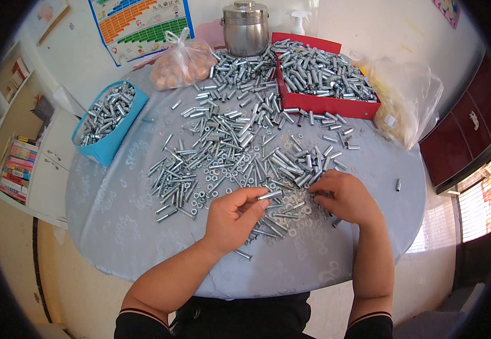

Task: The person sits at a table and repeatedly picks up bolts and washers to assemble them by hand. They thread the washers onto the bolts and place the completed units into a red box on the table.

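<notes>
My left hand [235,217] is closed, pinching a short silver metal sleeve [271,195] between thumb and fingers above the near part of the pile. To the right, my right hand [344,196] reaches down to the edge of the loose sleeves [305,165], fingers curled together; what they grip, if anything, I cannot make out. Between and beyond the hands spreads a heap of long bolts [169,192], mixed with hex nuts [196,204]. Flat washers [292,232] lie scattered just below and between the two hands.
A red box [331,105] heaped with metal pieces stands at the back right, beside a clear bag [406,104]. At left is a blue bin [105,148] of finished-looking metal fasteners. A tied bag [182,65] and steel pot [245,29] stand behind on the grey tablecloth [127,226].
</notes>
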`<state>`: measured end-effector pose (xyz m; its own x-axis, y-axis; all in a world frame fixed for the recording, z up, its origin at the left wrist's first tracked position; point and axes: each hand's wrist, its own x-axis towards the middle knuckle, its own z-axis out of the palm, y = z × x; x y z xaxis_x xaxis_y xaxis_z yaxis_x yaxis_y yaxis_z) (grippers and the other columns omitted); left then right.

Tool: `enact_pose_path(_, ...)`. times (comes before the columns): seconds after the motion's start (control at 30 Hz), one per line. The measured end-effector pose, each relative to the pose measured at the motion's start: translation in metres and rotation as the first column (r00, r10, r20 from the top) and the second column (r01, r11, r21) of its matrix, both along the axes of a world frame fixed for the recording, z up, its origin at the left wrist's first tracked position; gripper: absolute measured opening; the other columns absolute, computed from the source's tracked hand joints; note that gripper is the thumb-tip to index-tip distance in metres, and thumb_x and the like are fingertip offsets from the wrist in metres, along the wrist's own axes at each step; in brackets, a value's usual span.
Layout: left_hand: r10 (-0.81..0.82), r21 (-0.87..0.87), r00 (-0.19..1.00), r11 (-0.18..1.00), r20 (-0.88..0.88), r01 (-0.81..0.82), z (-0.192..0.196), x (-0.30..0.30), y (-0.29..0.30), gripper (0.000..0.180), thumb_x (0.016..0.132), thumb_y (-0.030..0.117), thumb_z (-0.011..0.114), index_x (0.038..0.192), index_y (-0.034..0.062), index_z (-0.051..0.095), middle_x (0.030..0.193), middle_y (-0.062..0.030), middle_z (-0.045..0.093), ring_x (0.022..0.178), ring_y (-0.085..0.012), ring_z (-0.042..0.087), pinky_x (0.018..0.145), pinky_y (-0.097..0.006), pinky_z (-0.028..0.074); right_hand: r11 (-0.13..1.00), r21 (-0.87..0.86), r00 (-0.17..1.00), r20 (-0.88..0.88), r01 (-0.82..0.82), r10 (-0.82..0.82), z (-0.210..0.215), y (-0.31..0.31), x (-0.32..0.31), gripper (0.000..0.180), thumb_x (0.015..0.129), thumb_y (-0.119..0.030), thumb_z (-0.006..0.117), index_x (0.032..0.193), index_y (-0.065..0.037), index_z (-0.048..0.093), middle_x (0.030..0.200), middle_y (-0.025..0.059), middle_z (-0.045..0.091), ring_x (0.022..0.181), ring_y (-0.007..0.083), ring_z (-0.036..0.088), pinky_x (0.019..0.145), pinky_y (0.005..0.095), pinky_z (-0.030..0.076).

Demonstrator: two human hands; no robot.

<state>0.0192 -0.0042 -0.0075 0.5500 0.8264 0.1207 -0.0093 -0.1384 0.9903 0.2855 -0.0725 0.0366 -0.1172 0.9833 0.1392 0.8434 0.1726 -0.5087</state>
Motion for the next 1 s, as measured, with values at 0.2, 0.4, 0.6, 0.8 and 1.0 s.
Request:
enact_pose_path(0.2, 0.003, 0.006, 1.0, 1.0, 0.01, -0.003, 0.0, 0.0, -0.001, 0.024, 0.095, 0.001, 0.062, 0.118, -0.004, 0.064, 0.101, -0.0121, 0.073, 0.079, -0.01, 0.065, 0.071, -0.023, 0.053, 0.993, -0.067, 0.96, -0.257, 0.097, -0.111, 0.004, 0.002, -0.012, 0.014, 0.081, -0.007, 0.071, 0.095, -0.004, 0.071, 0.086, 0.0084, 0.069, 0.074, 0.0196, 0.065, 0.068, 0.032, 0.052)
enact_pose_path(0.4, 0.007, -0.014, 1.0, 1.0, -0.011, -0.007, 0.001, 0.002, -0.001, 0.023, 0.095, 0.001, 0.062, 0.117, -0.0037, 0.064, 0.101, -0.0117, 0.073, 0.078, -0.0101, 0.065, 0.07, -0.023, 0.053, 0.987, -0.098, 0.686, -0.71, 0.128, -0.159, -0.011, 0.007, -0.036, 0.014, 0.083, -0.001, 0.074, 0.096, 0.0, 0.068, 0.089, 0.0032, 0.069, 0.073, 0.0061, 0.06, 0.065, 0.0227, 0.05)
enact_pose_path(0.6, 0.007, -0.036, 1.0, 0.999, 0.022, -0.006, 0.003, 0.003, -0.002, 0.023, 0.095, 0.002, 0.061, 0.117, -0.0038, 0.065, 0.101, -0.0114, 0.073, 0.078, -0.0104, 0.065, 0.071, -0.024, 0.054, 0.991, -0.114, 0.643, -0.754, 0.076, -0.136, -0.017, 0.007, -0.037, 0.017, 0.083, 0.0, 0.074, 0.098, 0.001, 0.068, 0.09, 0.0022, 0.068, 0.076, 0.0066, 0.062, 0.068, 0.0225, 0.05)
enact_pose_path(0.8, -0.002, -0.034, 1.0, 0.999, 0.018, 0.003, 0.003, 0.002, -0.003, 0.023, 0.095, 0.001, 0.061, 0.118, -0.0043, 0.064, 0.102, -0.011, 0.073, 0.079, -0.0101, 0.065, 0.072, -0.023, 0.054, 0.99, -0.14, 0.703, -0.701, 0.037, -0.125, -0.008, 0.006, -0.041, 0.025, 0.082, 0.0, 0.075, 0.106, 0.001, 0.069, 0.091, 0.0015, 0.069, 0.077, 0.0071, 0.063, 0.068, 0.0232, 0.051)
enact_pose_path(1.0, 0.01, 0.004, 1.0, 1.0, 0.021, -0.01, 0.002, 0.002, -0.003, 0.024, 0.093, 0.002, 0.065, 0.115, -0.0025, 0.067, 0.091, -0.0083, 0.073, 0.077, -0.0089, 0.067, 0.069, -0.023, 0.054, 0.978, -0.208, 0.597, -0.782, 0.027, -0.182, -0.013, 0.007, -0.044, 0.02, 0.085, -0.003, 0.076, 0.103, 0.001, 0.069, 0.087, 0.0013, 0.069, 0.077, 0.007, 0.063, 0.069, 0.0231, 0.052)
